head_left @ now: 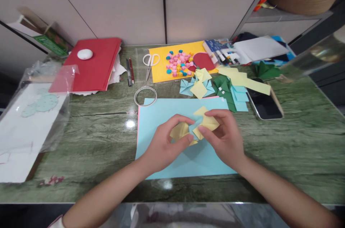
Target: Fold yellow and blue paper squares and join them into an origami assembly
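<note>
A piece of folded paper origami, yellow with light blue parts, is held between both hands above a light blue paper sheet. My left hand pinches its left side between thumb and fingers. On its right side, my right hand grips a yellow pointed part with thumb and forefinger. The fingers hide some of the folds. Just behind lie more folded yellow pieces and light blue ones, next to dark green folded paper.
White-handled scissors and a yellow sheet bearing several small coloured pieces lie at the back. A metal ring overlaps the blue sheet's corner. At right is a phone; at left, a red folder and plastic-covered drawing.
</note>
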`<state>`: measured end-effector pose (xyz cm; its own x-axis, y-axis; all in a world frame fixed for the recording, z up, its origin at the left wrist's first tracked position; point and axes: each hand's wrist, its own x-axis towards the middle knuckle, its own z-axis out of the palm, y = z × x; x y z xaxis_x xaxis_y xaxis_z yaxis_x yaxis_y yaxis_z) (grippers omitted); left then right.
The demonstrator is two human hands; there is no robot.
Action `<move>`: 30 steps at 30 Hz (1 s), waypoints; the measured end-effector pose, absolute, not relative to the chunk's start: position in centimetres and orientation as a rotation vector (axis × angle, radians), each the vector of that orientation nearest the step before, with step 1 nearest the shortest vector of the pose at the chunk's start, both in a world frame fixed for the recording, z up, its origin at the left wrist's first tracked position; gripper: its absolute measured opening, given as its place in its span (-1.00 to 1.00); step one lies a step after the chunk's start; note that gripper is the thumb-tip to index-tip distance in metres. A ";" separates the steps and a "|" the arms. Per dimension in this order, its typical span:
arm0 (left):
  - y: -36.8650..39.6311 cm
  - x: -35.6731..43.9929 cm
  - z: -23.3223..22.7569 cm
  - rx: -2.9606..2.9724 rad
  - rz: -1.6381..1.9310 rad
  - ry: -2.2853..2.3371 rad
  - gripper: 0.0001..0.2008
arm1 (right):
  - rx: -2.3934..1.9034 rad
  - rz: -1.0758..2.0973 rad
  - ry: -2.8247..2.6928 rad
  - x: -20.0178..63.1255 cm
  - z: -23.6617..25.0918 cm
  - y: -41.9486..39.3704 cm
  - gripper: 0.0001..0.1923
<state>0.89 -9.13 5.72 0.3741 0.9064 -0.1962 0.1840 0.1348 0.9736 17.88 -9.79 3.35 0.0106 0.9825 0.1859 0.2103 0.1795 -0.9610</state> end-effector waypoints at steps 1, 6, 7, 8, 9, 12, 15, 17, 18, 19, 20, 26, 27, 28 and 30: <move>-9.1 0.9 5.7 1.359 0.716 1.092 -0.80 | -1.249 0.970 -1.431 17.9 3.4 -9.8 -0.70; -9.1 1.0 5.8 1.360 0.709 1.100 -0.80 | -1.292 0.993 -1.434 17.7 3.4 -10.0 -0.59; -9.1 1.0 5.8 1.357 0.710 1.099 -0.80 | -1.288 0.987 -1.424 17.6 3.3 -10.1 -0.60; -9.1 1.0 5.9 1.354 0.714 1.098 -0.80 | -1.286 0.981 -1.414 17.5 3.3 -10.1 -0.61; -9.2 1.1 5.9 1.353 0.721 1.097 -0.80 | -1.284 0.973 -1.406 17.4 3.2 -10.2 -0.62; -9.4 1.1 5.9 1.355 0.737 1.104 -0.80 | -1.279 0.944 -1.392 17.3 3.1 -10.4 -0.65; -9.5 1.2 5.9 1.366 0.728 1.111 -0.80 | -1.264 0.912 -1.435 17.4 2.9 -10.5 -0.62; -9.5 1.2 5.9 1.376 0.727 1.112 -0.79 | -1.269 0.907 -1.473 17.5 2.7 -10.5 -0.57; -9.5 1.2 5.9 1.381 0.728 1.112 -0.79 | -1.274 0.909 -1.484 17.5 2.6 -10.5 -0.54; -9.4 1.2 5.9 1.384 0.726 1.113 -0.79 | -1.279 0.908 -1.486 17.5 2.5 -10.6 -0.52; -9.5 1.3 5.8 1.385 0.722 1.113 -0.78 | -1.276 0.903 -1.483 17.5 2.4 -10.6 -0.51; -9.7 1.3 5.8 1.367 0.771 1.070 -0.80 | -1.209 0.777 -1.454 17.2 2.8 -10.9 -0.56; -9.7 1.2 5.9 1.350 0.788 1.066 -0.77 | -1.209 0.778 -1.438 17.2 3.0 -10.9 -0.55; -9.7 1.2 5.9 1.324 0.798 1.064 -0.71 | -1.212 0.795 -1.417 17.2 3.1 -10.8 -0.53; -9.6 1.1 5.9 1.260 0.794 1.064 -0.53 | -1.225 0.865 -1.368 17.3 3.3 -10.7 -0.47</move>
